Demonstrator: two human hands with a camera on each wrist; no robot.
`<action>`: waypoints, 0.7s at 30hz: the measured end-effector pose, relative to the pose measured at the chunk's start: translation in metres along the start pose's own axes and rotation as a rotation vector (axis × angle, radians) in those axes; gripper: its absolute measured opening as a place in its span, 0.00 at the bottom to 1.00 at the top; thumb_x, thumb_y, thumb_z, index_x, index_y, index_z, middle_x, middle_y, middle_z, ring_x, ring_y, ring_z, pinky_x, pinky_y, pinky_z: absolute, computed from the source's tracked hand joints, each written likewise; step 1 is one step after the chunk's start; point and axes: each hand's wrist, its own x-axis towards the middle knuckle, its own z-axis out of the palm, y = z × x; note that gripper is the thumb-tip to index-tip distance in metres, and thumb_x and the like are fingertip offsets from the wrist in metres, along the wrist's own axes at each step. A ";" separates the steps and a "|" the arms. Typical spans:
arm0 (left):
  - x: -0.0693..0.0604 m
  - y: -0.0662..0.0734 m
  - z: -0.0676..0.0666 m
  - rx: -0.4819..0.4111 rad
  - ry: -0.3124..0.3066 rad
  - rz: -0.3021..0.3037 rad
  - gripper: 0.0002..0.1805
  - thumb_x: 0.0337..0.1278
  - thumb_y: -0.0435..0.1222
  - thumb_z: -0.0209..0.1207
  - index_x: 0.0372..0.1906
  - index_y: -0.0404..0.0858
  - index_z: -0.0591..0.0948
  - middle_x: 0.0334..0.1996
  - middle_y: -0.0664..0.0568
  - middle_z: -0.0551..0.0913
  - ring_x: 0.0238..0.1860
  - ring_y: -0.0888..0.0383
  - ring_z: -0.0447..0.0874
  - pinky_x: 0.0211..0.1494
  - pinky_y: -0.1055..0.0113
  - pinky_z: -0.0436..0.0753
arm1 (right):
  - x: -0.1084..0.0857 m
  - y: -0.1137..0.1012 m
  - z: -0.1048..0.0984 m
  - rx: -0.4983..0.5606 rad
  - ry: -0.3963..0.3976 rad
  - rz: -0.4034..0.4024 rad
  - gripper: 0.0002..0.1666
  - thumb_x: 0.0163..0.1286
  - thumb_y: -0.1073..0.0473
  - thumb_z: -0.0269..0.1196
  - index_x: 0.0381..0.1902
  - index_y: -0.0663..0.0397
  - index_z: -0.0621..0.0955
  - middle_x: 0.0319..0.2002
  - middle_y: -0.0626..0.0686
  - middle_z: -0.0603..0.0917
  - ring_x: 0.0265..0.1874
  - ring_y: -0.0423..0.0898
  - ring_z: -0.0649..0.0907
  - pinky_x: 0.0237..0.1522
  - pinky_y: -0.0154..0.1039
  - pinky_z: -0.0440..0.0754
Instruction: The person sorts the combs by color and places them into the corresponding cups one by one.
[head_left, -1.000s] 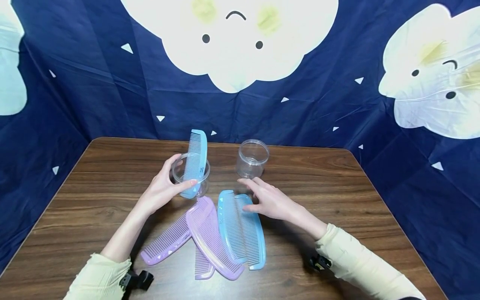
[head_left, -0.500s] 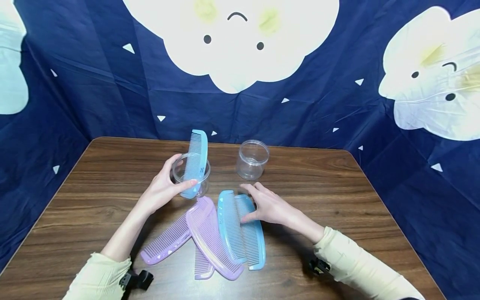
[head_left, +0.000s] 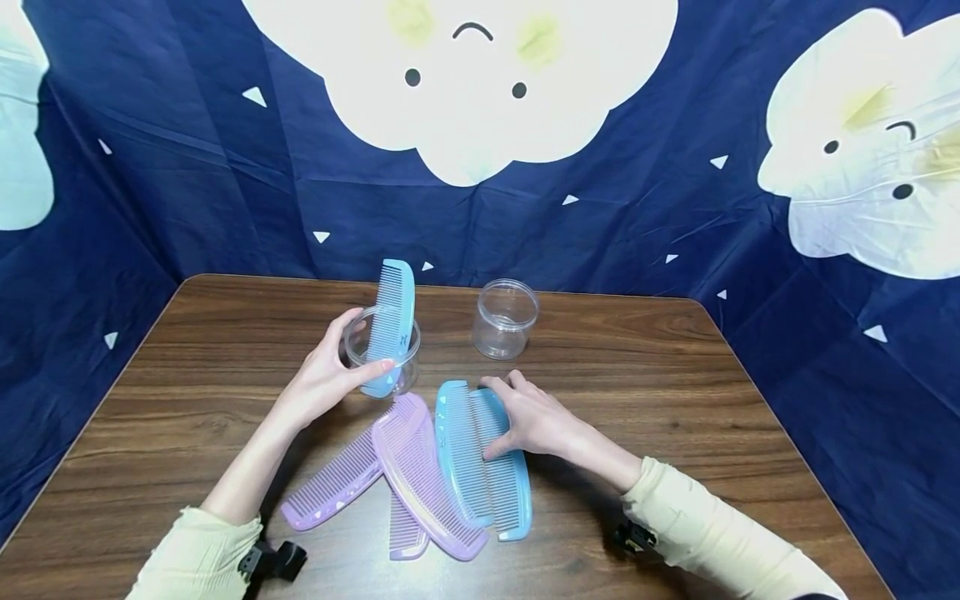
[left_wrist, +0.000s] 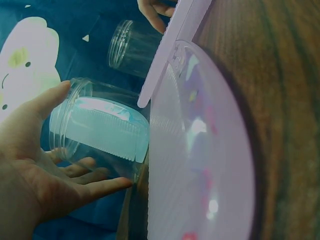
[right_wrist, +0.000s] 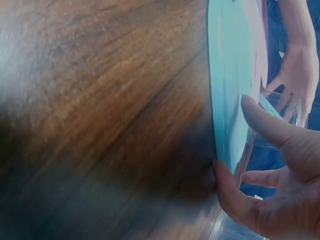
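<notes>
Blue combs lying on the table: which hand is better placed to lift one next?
Right, probably: the right hand has thumb and fingers at the rightmost blue comb, while the left hand holds the jar containing another blue comb.

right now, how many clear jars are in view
2: one jar held by the left hand, a blue comb inside; another jar stands on the table beyond the right hand.

Lilac combs [head_left: 429, 479], light-blue combs [head_left: 467, 458]
</notes>
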 end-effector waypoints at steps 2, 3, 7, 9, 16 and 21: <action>0.000 0.000 0.000 -0.001 -0.001 -0.002 0.59 0.57 0.57 0.70 0.83 0.49 0.47 0.81 0.43 0.60 0.80 0.39 0.60 0.76 0.36 0.63 | 0.001 -0.001 0.001 -0.003 -0.002 0.009 0.63 0.44 0.40 0.85 0.76 0.45 0.68 0.53 0.56 0.75 0.42 0.48 0.77 0.43 0.47 0.81; 0.000 0.000 0.000 0.000 -0.001 -0.001 0.59 0.57 0.57 0.70 0.83 0.49 0.47 0.81 0.43 0.60 0.80 0.39 0.60 0.76 0.36 0.63 | 0.001 -0.001 0.002 -0.004 -0.002 0.013 0.63 0.44 0.40 0.85 0.76 0.45 0.68 0.52 0.56 0.75 0.42 0.48 0.77 0.42 0.46 0.80; -0.001 0.000 0.000 -0.002 -0.004 -0.003 0.59 0.57 0.58 0.70 0.84 0.49 0.47 0.81 0.43 0.60 0.80 0.39 0.59 0.76 0.35 0.63 | 0.003 -0.003 0.004 -0.003 -0.010 0.034 0.64 0.43 0.42 0.85 0.76 0.47 0.68 0.52 0.56 0.74 0.41 0.49 0.76 0.42 0.45 0.80; -0.001 0.000 0.000 -0.003 -0.003 -0.004 0.59 0.57 0.58 0.70 0.83 0.49 0.47 0.81 0.43 0.60 0.80 0.39 0.59 0.76 0.35 0.62 | 0.004 -0.004 0.004 0.001 -0.017 0.048 0.64 0.43 0.43 0.86 0.76 0.48 0.68 0.53 0.56 0.74 0.40 0.49 0.77 0.43 0.45 0.80; -0.001 0.000 -0.001 -0.004 -0.001 -0.003 0.58 0.57 0.57 0.70 0.83 0.50 0.47 0.81 0.44 0.60 0.80 0.40 0.59 0.77 0.36 0.62 | 0.006 -0.003 0.003 0.031 -0.042 0.086 0.64 0.43 0.43 0.86 0.76 0.47 0.68 0.57 0.58 0.74 0.41 0.52 0.80 0.46 0.50 0.83; -0.001 0.000 0.000 -0.002 0.000 -0.005 0.58 0.57 0.57 0.70 0.83 0.49 0.47 0.81 0.43 0.60 0.80 0.40 0.59 0.77 0.36 0.62 | 0.008 0.001 0.000 0.075 -0.056 0.079 0.61 0.44 0.45 0.85 0.74 0.46 0.69 0.60 0.57 0.77 0.52 0.54 0.80 0.56 0.54 0.82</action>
